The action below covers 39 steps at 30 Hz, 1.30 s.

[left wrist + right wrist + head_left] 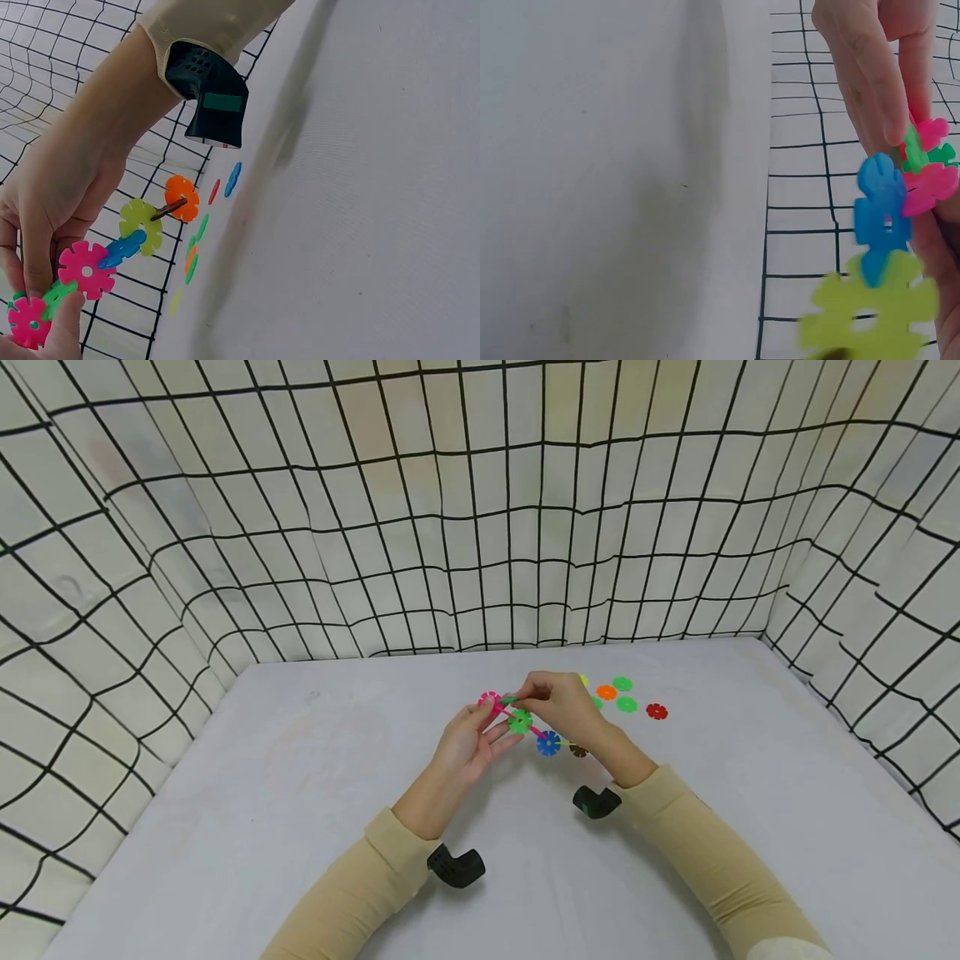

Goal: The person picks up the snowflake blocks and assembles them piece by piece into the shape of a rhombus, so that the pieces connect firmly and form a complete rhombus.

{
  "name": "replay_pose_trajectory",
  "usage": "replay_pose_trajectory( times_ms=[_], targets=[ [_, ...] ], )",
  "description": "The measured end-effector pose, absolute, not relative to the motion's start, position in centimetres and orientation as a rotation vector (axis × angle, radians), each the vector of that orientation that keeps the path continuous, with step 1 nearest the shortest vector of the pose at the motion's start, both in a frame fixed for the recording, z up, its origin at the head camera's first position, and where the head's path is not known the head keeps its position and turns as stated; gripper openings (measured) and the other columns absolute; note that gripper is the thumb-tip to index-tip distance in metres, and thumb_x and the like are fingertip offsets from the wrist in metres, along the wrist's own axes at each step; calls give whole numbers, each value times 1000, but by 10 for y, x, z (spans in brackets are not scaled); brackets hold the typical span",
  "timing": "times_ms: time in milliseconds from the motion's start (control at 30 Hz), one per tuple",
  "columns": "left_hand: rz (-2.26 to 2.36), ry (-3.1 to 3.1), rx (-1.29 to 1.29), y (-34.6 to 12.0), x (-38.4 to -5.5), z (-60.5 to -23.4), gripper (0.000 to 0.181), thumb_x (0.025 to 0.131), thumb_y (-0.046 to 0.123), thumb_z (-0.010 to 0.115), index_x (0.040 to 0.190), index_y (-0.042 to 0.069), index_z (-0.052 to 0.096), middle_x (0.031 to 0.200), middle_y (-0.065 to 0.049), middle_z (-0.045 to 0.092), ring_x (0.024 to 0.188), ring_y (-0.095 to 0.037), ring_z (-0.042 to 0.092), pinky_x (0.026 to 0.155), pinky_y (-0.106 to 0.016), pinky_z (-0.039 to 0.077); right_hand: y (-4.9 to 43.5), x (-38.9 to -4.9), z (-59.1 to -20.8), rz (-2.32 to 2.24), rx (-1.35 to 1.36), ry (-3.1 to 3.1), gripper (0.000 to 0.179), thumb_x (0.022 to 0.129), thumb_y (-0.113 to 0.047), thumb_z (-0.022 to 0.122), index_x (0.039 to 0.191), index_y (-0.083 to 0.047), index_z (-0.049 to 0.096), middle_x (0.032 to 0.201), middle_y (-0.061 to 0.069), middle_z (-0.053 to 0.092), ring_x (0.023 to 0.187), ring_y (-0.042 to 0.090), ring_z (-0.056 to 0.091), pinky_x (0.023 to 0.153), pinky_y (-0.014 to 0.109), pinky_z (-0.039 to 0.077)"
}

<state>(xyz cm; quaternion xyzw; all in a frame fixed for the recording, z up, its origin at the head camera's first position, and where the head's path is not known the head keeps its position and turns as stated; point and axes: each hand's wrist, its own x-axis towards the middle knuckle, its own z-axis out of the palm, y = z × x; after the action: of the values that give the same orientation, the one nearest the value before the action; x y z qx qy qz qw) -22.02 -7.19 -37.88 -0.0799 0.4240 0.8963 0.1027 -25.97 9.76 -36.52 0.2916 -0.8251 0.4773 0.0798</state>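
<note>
Both hands meet at a chain of interlocked plastic snowflake discs held above the table. My left hand (468,743) pinches the end pink disc (490,699) between thumb and fingers, its other fingers extended. The right hand (558,703) pinches a green disc (508,700), seen edge-on against that pink disc; whether it is slotted in, I cannot tell. Along the chain follow another green disc (520,721), a second pink disc (87,270), a blue disc (548,743), a yellow-green disc (866,315), a brown disc (169,210) and an orange disc (182,199).
Loose discs lie on the white table (300,793) beyond the right hand: an orange one (606,692), several green ones (622,683), a red one (657,712) and a partly hidden yellow one (583,679). A loose blue disc (233,180) shows too. Black-gridded white sheeting (480,527) surrounds the table.
</note>
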Motion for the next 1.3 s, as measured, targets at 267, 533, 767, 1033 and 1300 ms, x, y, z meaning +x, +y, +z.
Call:
replay_pose_trajectory(
  times_ms=[267, 533, 767, 1033, 1300],
  targets=[
    [2640, 1269, -266, -71, -220, -382, 16, 111, 13, 46, 97, 8, 41, 108, -8, 67, 91, -23, 72, 100, -58, 43, 99, -263, -366, 1425, 949, -2469, 3, 91, 3, 74, 89, 3, 73, 91, 13, 76, 80, 22, 74, 76, 30, 60],
    [2621, 1227, -305, -70, -222, -382, 10, 111, 14, 47, 105, 6, 47, 111, -10, 68, 97, -25, 72, 101, -55, 44, 104, -266, -361, 1418, 946, -2586, 6, 93, 2, 73, 96, -3, 74, 96, 11, 76, 94, 25, 74, 88, 38, 58],
    [2663, 1199, -349, -77, -226, -383, 11, 111, 15, 47, 112, 4, 50, 122, -15, 68, 112, -34, 67, 103, -56, 43, 128, -270, -354, 1372, 903, -2651, 15, 97, -7, 72, 111, -5, 74, 106, 6, 76, 99, 27, 72, 92, 42, 56],
    [2747, 1032, -363, -87, -227, -381, 11, 110, 13, 47, 107, 5, 52, 99, -8, 72, 139, -46, 45, 110, -59, 34, 166, -274, -350, 1455, 782, -2673, 17, 101, -8, 66, 116, -3, 72, 112, 12, 74, 100, 26, 72, 90, 47, 57],
    [2763, 943, -393, -94, -228, -383, 23, 111, 11, 41, 127, 3, 55, 106, -10, 70, 142, -44, 40, 113, -57, 30, 197, -274, -354, 1338, 756, -2769, 21, 99, -11, 70, 118, -4, 71, 110, 12, 74, 102, 30, 68, 92, 45, 53]
  ],
)
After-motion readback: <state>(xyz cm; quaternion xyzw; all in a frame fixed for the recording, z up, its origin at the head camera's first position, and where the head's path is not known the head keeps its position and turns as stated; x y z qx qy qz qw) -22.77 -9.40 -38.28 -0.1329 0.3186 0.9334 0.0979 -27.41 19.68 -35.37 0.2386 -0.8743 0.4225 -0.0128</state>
